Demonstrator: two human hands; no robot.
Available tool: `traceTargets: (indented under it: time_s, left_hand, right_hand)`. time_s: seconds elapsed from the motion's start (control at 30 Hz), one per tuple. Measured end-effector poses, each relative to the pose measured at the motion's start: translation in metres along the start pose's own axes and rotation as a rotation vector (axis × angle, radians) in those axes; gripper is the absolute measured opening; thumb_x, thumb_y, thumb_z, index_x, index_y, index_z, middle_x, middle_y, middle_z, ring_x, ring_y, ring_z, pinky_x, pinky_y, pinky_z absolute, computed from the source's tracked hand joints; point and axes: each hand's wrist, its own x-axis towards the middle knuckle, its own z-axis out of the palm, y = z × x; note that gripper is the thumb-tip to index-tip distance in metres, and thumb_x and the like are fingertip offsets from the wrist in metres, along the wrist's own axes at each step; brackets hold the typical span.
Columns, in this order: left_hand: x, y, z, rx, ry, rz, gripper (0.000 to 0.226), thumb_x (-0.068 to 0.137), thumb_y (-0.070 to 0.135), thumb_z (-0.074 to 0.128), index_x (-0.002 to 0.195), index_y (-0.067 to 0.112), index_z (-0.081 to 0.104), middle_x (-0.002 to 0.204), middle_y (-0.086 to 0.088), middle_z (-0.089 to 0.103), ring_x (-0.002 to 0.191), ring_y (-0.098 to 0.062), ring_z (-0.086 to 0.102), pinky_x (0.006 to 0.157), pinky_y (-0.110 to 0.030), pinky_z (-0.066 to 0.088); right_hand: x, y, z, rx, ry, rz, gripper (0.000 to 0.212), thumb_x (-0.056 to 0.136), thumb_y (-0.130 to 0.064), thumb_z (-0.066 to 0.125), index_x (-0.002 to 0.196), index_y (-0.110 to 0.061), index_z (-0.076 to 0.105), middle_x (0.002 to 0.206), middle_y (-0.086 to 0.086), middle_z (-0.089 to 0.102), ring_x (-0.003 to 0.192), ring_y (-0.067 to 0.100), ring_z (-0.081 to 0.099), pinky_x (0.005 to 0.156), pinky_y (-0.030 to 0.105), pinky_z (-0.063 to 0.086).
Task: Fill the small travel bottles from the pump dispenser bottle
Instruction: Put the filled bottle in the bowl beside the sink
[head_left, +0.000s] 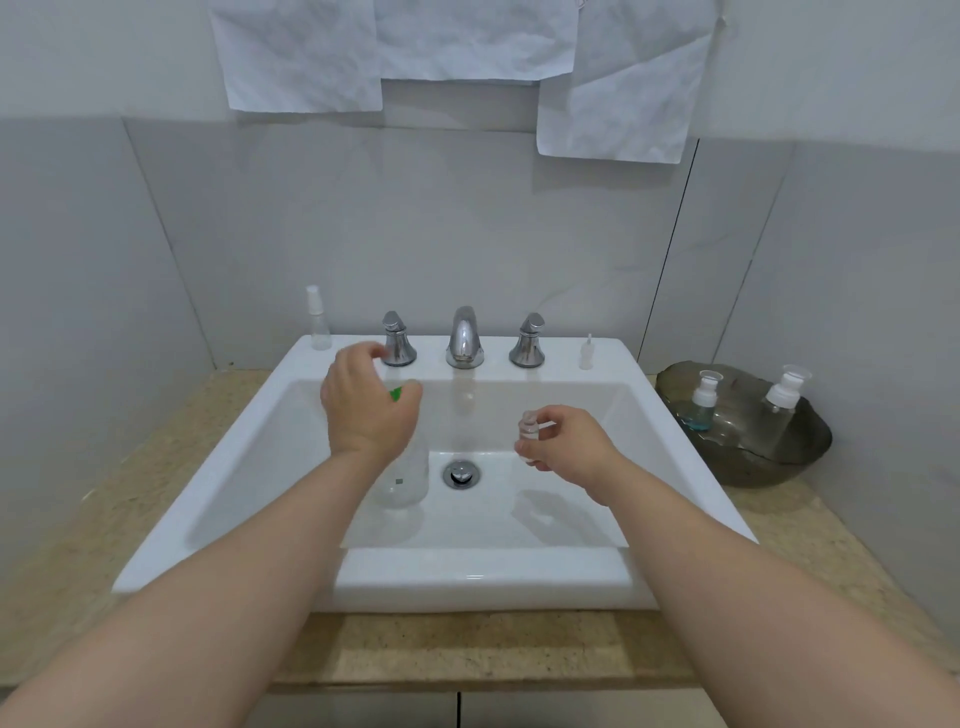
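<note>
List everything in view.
sink: 1, white, in counter
counter: 1, beige, around sink
spout: 1, chrome, back rim
faucet handles: 2, chrome, flanking spout
drain: 1, chrome, basin floor
spray bottle: 1, clear, back-left rim
nozzle cap: 1, white, back-right rim
bowl: 1, dark, counter right
pump bottles: 2, blue-filled and clear, in bowl
paper sheets: 3, white, wall
pump dispenser bottle: 1, clear, green pump, basin
travel bottle: 1, clear, right hand
left hand: 1, grips dispenser pump
right hand: 1, pinches travel bottle
</note>
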Motion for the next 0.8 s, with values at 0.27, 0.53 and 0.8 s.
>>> traceTargets:
  time_s: [0.27, 0.53, 0.8]
  left_hand:
    - [0.011, 0.110, 0.045, -0.009, -0.263, 0.636, 0.026, 0.088, 0.011, 0.060, 0.114, 0.010, 0.063, 0.115, -0.005, 0.059, 0.092, -0.026, 0.060, 0.081, -0.035, 0.044]
    - [0.058, 0.176, 0.128, 0.506, -0.805, 0.728, 0.044, 0.104, 0.015, 0.057, 0.146, 0.024, 0.051, 0.154, -0.004, 0.038, 0.131, -0.028, 0.049, 0.091, -0.037, 0.042]
    - [0.078, 0.176, 0.181, 0.695, -0.977, 0.648, 0.042, 0.102, 0.029, 0.062, 0.143, 0.023, 0.056, 0.144, -0.005, 0.050, 0.126, -0.029, 0.056, 0.101, -0.040, 0.049]
  right_hand:
    - [-0.001, 0.030, -0.027, -0.004, 0.125, 0.050, 0.024, 0.086, -0.012, 0.077, 0.108, -0.013, 0.067, 0.092, 0.009, 0.074, 0.073, 0.020, 0.067, 0.086, 0.041, 0.058]
    - [0.013, 0.051, -0.031, -0.056, 0.139, 0.092, 0.021, 0.082, -0.017, 0.076, 0.100, -0.023, 0.067, 0.093, 0.004, 0.070, 0.074, 0.022, 0.064, 0.073, 0.033, 0.053]
    - [0.022, 0.057, -0.029, -0.055, 0.122, 0.102, 0.019, 0.083, -0.017, 0.077, 0.098, -0.023, 0.066, 0.093, 0.004, 0.068, 0.073, 0.019, 0.061, 0.067, 0.026, 0.047]
